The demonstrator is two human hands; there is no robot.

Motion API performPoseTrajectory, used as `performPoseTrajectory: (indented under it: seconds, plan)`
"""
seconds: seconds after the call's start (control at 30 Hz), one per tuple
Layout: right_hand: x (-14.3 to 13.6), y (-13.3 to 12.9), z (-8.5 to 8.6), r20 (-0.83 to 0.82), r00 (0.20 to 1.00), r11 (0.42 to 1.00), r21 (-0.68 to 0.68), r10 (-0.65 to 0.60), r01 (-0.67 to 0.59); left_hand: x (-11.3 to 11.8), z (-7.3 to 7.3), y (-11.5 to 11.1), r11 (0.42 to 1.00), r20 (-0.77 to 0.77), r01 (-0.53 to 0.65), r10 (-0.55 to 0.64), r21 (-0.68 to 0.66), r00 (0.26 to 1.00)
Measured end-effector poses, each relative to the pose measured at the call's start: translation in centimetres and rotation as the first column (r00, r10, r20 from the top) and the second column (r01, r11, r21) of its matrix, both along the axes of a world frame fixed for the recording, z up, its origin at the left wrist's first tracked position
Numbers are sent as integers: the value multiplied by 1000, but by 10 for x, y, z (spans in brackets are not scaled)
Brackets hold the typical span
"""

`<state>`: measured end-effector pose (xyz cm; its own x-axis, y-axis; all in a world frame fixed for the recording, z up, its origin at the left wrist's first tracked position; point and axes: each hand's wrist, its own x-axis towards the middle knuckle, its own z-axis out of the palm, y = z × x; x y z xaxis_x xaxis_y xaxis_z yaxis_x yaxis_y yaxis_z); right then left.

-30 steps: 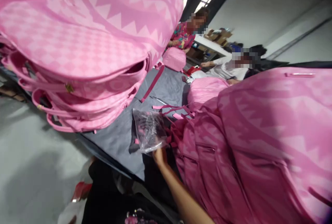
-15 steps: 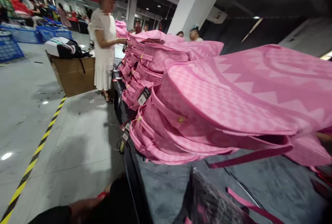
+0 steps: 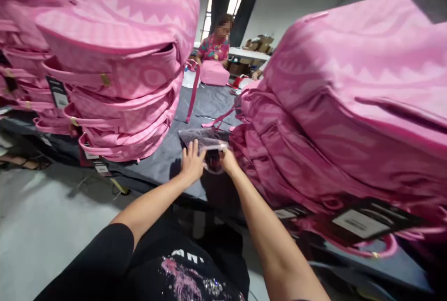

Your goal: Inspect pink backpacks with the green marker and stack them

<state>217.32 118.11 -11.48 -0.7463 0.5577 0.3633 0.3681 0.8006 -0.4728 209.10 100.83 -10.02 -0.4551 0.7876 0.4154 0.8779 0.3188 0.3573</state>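
Observation:
On the dark cloth-covered table (image 3: pixel 153 169) lies a clear plastic bag (image 3: pixel 200 137), its near end raised around a roll of tape or similar round item that I cannot make out well. My left hand (image 3: pixel 193 163) rests at the left side of the bag with its fingers spread. At the right side, my right hand (image 3: pixel 227 159) has its fingers closed on the edge of the clear plastic. A stack of pink backpacks (image 3: pixel 139 73) rises to the left of my hands, and another pink backpack pile (image 3: pixel 296 124) stands close on the right.
Across the table a person (image 3: pixel 214 50) in a patterned top handles a pink bag (image 3: pixel 214 73). A dark pink strap (image 3: pixel 193 94) hangs beside the left stack. Black tags (image 3: pixel 363 222) stick out from the right pile over the table's near edge.
The view has swung right, from the aisle and the standing person to the table between the two piles. Both hands are now at the plastic bag.

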Motion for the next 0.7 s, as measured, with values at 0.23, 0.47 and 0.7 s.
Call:
performPoseTrajectory:
  seconds: [0.23,0.47,0.7]
  plan:
    - [1,-7,6,-89,996,985,-166,26,-41,-27,12,1,990,-100,-141,141,1,985]
    - [19,-13,18,117,986,964,-224,-120,144,-24,-2,9,994,-104,-112,110,-12,989]
    - [-13,-52,5,484,855,942,-161,-185,295,-24,-10,4,1000,-71,-24,25,17,997]
